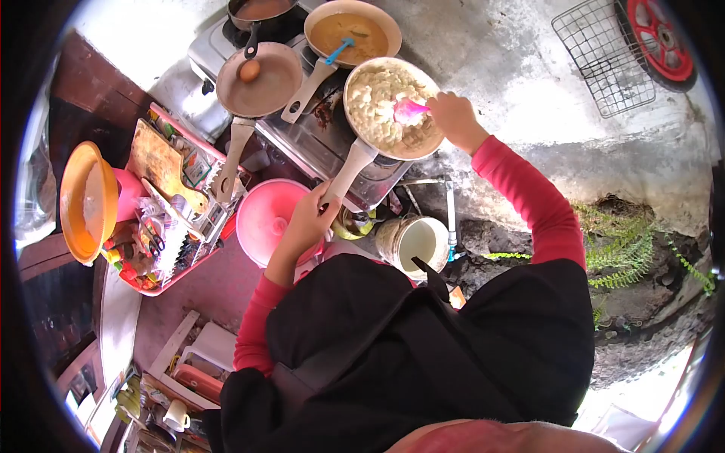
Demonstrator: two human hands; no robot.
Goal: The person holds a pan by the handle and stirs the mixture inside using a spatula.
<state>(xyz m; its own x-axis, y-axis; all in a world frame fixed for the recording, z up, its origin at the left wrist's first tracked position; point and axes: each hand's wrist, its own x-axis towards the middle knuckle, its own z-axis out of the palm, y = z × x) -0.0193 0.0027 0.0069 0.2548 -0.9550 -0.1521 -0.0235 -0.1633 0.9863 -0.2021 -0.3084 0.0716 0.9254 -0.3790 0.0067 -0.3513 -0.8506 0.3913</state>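
Observation:
My left hand (308, 219) is wrapped round the end of the light handle of a frying pan (353, 171). In the pan lies a pale, lumpy mixture (376, 98). Above its right side, my right hand (455, 119) grips a pink spatula (409, 112), whose blade rests in the mixture. The pan sits over the right end of a metal gas stove (302, 151).
Beside it stands a pan of orange-brown liquid (321, 15) with a blue utensil (341, 49). Another pan (264, 94) holds a brown egg (249, 71). Below are a pink basin (253, 219), a bucket (389, 241) and a crowded dish rack (192, 268).

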